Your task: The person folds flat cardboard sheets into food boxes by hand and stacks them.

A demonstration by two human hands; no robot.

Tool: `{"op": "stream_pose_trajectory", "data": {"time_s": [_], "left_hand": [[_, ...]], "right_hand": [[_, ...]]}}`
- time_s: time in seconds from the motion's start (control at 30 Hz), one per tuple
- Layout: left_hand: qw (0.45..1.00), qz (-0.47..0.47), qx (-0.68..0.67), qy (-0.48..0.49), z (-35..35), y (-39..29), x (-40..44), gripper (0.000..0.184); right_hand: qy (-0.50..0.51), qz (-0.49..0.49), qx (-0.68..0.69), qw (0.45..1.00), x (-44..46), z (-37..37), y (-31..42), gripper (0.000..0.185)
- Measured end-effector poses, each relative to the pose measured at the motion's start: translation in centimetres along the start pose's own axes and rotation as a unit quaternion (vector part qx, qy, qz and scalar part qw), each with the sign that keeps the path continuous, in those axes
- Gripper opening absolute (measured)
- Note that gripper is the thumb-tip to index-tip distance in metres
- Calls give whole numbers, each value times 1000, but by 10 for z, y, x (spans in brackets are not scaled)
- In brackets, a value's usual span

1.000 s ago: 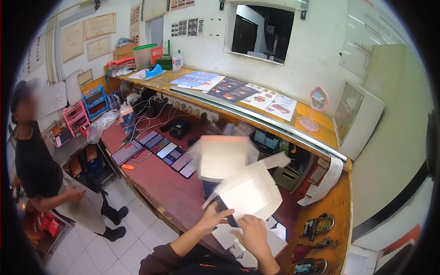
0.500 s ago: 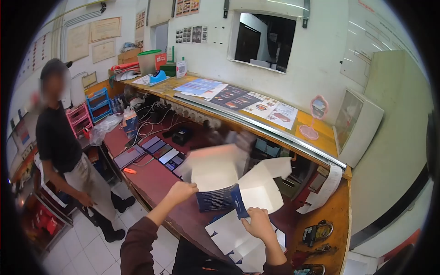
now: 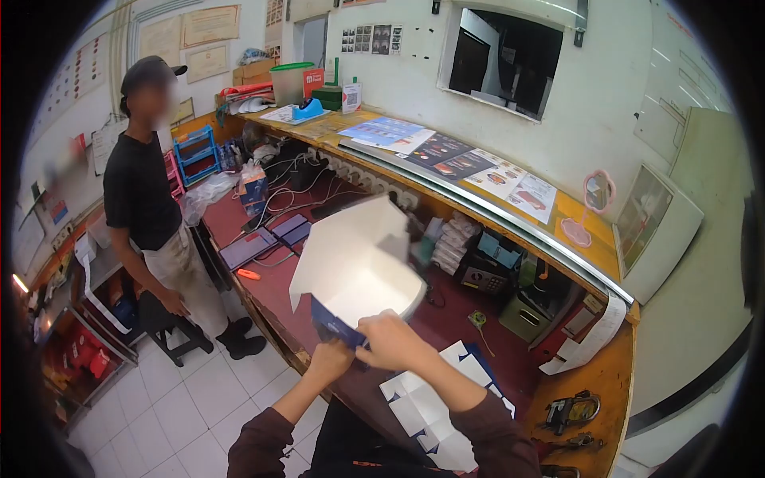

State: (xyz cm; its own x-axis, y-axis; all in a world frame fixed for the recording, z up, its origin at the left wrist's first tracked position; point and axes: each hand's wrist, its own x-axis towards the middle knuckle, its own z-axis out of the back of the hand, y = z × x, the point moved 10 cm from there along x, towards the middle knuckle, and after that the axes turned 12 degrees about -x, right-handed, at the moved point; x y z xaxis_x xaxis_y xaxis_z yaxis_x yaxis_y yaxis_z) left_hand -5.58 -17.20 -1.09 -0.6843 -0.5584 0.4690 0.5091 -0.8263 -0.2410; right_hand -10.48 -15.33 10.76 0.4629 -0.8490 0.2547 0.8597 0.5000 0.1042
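Note:
A cardboard box [image 3: 362, 283], white inside and dark blue outside, is partly folded and tilted above the maroon desk. My left hand [image 3: 331, 361] pinches its near blue edge from below. Close beside it, my right hand [image 3: 392, 341] has its fingers closed on the near corner of the same box. The fingertips of both hands are partly hidden by the cardboard and by each other. Unfolded white-and-blue box sheets [image 3: 438, 406] lie on the desk beneath my right forearm.
Several phones [image 3: 249, 248], cables and an orange marker [image 3: 249, 274] lie on the desk [image 3: 275, 323] at left. A raised wooden counter [image 3: 319, 127] runs behind. Padlocks [image 3: 570, 412] sit at right. Another person [image 3: 151, 191] stands at left beside a black stool [image 3: 171, 327].
My hands have come together at the box's near edge, the right one moving left. The box walls have turned inward and stand more upright. My view has shifted left.

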Motion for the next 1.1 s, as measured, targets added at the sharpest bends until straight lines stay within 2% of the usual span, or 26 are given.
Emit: {"op": "stream_pose_trajectory", "data": {"time_s": [0.07,0.13,0.23,0.37,0.47,0.53,0.57,0.67,0.77,0.9,0.97,1.0,1.07,1.1], "left_hand": [[999,-25,18,-16,13,-12,6,8],[988,-64,-45,-130,41,-24,12,9],[982,-112,-57,-140,44,-31,14,20],[984,-124,-62,-108,39,-25,17,18],[981,-120,-75,-130,38,-26,14,17],[978,-110,-67,-166,41,-30,12,17],[978,-109,-65,-166,38,-29,11,17],[976,-103,-45,-184,32,-25,8,14],[976,-90,-56,-192,35,-18,6,14],[975,-92,-83,-187,33,-15,7,13],[975,-89,-74,-188,31,-19,6,14],[975,-85,-99,-178,29,-22,6,16],[974,-87,-113,-174,30,-25,4,18],[974,-90,-103,-181,30,-26,3,20]], "right_hand": [[30,-23,-24,999,7,-8,-20,22],[101,-70,-82,989,10,-19,-39,30],[142,-77,-85,983,10,-45,-53,27],[156,-73,-80,982,12,-76,-55,24],[154,-85,-99,979,19,-80,-56,22],[268,-103,-49,956,27,-90,-60,21],[268,-102,-48,957,30,-92,-57,21],[115,-68,-120,984,48,-79,-37,15],[65,-94,-143,983,45,-81,-42,14],[69,-102,-130,984,36,-91,-46,18],[94,-56,-133,985,37,-97,-49,24],[141,-62,-106,982,41,-101,-54,30],[79,-109,-96,986,47,-79,-52,31],[83,-89,-104,987,52,-89,-50,32]]}}
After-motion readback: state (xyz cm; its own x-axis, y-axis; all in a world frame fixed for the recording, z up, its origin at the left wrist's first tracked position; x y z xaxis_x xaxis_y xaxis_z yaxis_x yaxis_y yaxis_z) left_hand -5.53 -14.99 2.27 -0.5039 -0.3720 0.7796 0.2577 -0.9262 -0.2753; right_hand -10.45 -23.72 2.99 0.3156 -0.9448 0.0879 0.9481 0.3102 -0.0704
